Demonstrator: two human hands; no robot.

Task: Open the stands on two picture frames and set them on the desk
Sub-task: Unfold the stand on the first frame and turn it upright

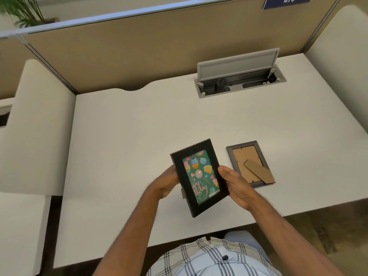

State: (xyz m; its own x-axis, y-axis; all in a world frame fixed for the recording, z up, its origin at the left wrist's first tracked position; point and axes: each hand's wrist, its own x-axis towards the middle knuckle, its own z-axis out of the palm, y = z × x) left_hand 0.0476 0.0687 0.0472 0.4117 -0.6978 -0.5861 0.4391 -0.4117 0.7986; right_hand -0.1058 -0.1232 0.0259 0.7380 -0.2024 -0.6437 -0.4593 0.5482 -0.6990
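I am holding the black frame [199, 177] in both hands at lower centre of the picture, above the desk [129, 136] and clear of it. My left hand [168, 183] is wrapping the frame's left edge, fingers curled behind it and out of sight; my right hand [236, 185] is clamping the right edge, thumb on the front border. The frame is looking light and stiff, but I judge the glazed front smooth and breakable, so I am keeping to the wooden borders rather than the picture. Its long axis is running from upper left to lower right of the picture, top end leaning away from me, the birthday card facing up. A sliver of its stand [182, 193] is peeking out behind the left edge; how far open it is I cannot tell. The grey frame [250, 163] is lying face down just right of my right hand, its long axis pointing away from me and its cardboard stand [258, 172] slanting toward the lower right corner.
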